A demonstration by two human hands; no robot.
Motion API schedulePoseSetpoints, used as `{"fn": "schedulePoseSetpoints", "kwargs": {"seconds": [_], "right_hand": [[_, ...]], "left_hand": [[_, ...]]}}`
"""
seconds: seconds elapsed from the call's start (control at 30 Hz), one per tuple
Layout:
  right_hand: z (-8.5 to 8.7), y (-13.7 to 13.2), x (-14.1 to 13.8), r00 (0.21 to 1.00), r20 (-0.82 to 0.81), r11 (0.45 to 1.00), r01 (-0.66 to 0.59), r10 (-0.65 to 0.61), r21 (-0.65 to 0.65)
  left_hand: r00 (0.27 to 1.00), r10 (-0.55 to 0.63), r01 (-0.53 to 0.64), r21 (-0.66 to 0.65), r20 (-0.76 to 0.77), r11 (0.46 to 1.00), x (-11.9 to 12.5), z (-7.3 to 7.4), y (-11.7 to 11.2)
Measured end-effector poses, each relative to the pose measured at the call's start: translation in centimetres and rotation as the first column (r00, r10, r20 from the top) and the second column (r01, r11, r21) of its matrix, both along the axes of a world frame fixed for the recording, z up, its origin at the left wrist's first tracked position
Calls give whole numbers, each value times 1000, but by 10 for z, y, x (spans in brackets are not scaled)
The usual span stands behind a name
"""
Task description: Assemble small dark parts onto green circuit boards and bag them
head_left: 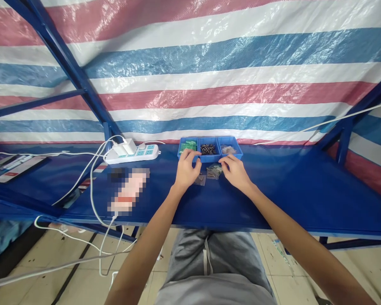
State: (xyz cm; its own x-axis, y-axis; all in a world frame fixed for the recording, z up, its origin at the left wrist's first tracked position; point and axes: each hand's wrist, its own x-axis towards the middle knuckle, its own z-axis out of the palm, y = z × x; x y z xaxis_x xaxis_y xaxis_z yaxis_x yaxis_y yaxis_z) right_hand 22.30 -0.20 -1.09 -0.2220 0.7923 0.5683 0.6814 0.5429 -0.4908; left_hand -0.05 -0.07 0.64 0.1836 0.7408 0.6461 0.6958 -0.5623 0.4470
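Note:
A blue three-part tray lies at the back of the blue table. Its left part holds green packets, the middle one small dark pieces, and the right one clear packets. My left hand is at the tray's front left, its thumb and forefinger curved with a gap between them. By the front right corner, my right hand has its fingertips drawn together; what they hold, if anything, is too small to name. Between the hands lie a clear bag of small pieces and a flatter bag.
To the left stands a white power strip with chargers plugged in. A blurred pink phone-like object with a white cable lies closer to me. Cables trail over the table edge. Blue frame posts and a striped sheet enclose the table.

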Motion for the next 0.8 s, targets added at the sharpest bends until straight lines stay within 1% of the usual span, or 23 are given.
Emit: {"fn": "schedulePoseSetpoints", "kwargs": {"seconds": [0.03, 0.07, 0.1, 0.13, 0.2, 0.3, 0.37, 0.47, 0.53, 0.63, 0.8], "right_hand": [[-2, -1, 3, 1000, 12, 999, 6, -6, -41], [-4, 0, 6, 1000, 24, 997, 6, -5, -71], [-4, 1, 7, 1000, 29, 996, 5, -3, -86], [-4, 3, 8, 1000, 29, 996, 7, -5, -90], [-3, 4, 8, 999, 32, 995, -4, 7, -97], [-1, 3, 8, 992, 83, 989, -82, 93, -123], [-2, 0, 7, 981, 130, 981, -128, 147, -145], [-4, -3, 5, 968, 170, 973, -153, 182, -172], [-5, -4, 4, 965, 181, 970, -156, 189, -184], [-6, -3, 4, 967, 194, 971, -128, 168, -202], [-8, -3, 4, 973, 179, 966, -98, 143, -239]], "left_hand": [[996, -87, 86, -35, -33, 996, 2, -1, -1], [985, -154, 148, -77, -77, 986, 4, -3, -1], [972, -199, 184, -118, -123, 976, 4, -4, -1], [961, -220, 196, -150, -165, 969, 4, -6, -1], [952, -213, 172, -192, -218, 966, 3, -7, 1], [948, -201, 139, -246, -247, 959, -1, -6, 3], [947, -198, 133, -256, -251, 958, -1, -5, 4], [951, -200, 139, -253, -234, 957, -1, -5, 4], [953, -206, 144, -263, -224, 954, 0, -6, 4], [953, -200, 136, -272, -225, 953, 1, -8, 4], [958, -182, 124, -252, -222, 960, 2, -8, 4]]}}
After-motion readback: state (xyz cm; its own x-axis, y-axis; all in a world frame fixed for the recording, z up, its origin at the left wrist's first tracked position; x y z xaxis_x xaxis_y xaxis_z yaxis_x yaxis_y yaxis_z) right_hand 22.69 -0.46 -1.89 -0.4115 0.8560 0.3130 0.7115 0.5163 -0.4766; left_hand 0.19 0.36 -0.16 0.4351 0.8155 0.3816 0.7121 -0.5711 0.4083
